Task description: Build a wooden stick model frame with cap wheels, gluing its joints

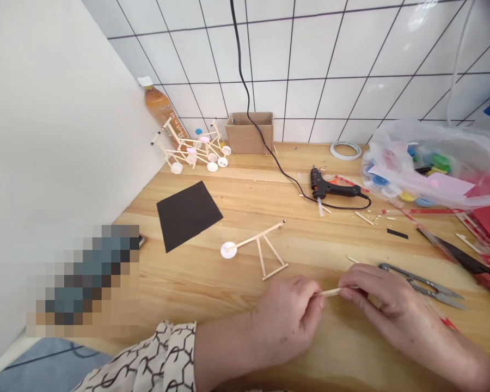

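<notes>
A thin pale wooden stick (330, 293) spans the gap between my two hands, low over the table. My left hand (289, 316) is closed round one end. The other end is pinched by the fingers of my right hand (386, 299), which hide its tip. Just beyond my left hand lies a small frame of glued wooden sticks (265, 247), with a white disc (228, 250) at its left end and a dark tip at the other. Thread snips (427, 286) lie beside my right hand, and another stick pokes out behind its knuckles.
A black glue gun (330, 185) rests farther back, its cord running up the tiled wall. Black card (190, 215) lies at left, near finished stick models (196, 147), a bottle (163, 111) and a cardboard box (251, 133). Tape (345, 150) and a plastic bag (424, 163) are at right.
</notes>
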`<state>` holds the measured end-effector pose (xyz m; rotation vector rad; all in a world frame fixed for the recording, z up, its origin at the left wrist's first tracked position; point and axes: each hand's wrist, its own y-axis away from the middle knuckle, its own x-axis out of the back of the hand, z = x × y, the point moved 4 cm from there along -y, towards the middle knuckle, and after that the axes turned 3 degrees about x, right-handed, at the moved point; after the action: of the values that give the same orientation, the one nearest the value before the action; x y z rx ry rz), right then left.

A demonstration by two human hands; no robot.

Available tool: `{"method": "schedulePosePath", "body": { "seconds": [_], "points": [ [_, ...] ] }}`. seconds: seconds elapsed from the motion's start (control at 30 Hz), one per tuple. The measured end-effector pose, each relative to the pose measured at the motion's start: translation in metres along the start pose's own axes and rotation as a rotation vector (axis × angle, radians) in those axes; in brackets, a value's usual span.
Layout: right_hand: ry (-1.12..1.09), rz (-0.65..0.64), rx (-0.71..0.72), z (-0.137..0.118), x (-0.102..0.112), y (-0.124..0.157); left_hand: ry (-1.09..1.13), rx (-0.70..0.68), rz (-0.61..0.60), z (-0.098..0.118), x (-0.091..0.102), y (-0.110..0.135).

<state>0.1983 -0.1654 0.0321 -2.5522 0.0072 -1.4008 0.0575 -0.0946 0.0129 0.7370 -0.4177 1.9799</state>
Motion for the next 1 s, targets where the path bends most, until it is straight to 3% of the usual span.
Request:
{"method": "schedulePosePath", "body": {
  "seconds": [0.27, 0.6, 1.0],
  "points": [
    [0.000, 0.013, 0.023, -0.0056, -0.0011, -0.0004, -0.152, -0.068, 0.000, -0.0012, -0.0036, 0.0016],
    [-0.021, -0.018, 0.055, 0.0003, 0.0000, 0.0020, -0.108, -0.010, -0.010, -0.0026, -0.0017, 0.0013],
    [0.062, -0.010, 0.123, -0.0016, 0.0010, 0.0031, -0.149, -0.077, -0.054, 0.0002, -0.0046, 0.0027]
  ]
}}
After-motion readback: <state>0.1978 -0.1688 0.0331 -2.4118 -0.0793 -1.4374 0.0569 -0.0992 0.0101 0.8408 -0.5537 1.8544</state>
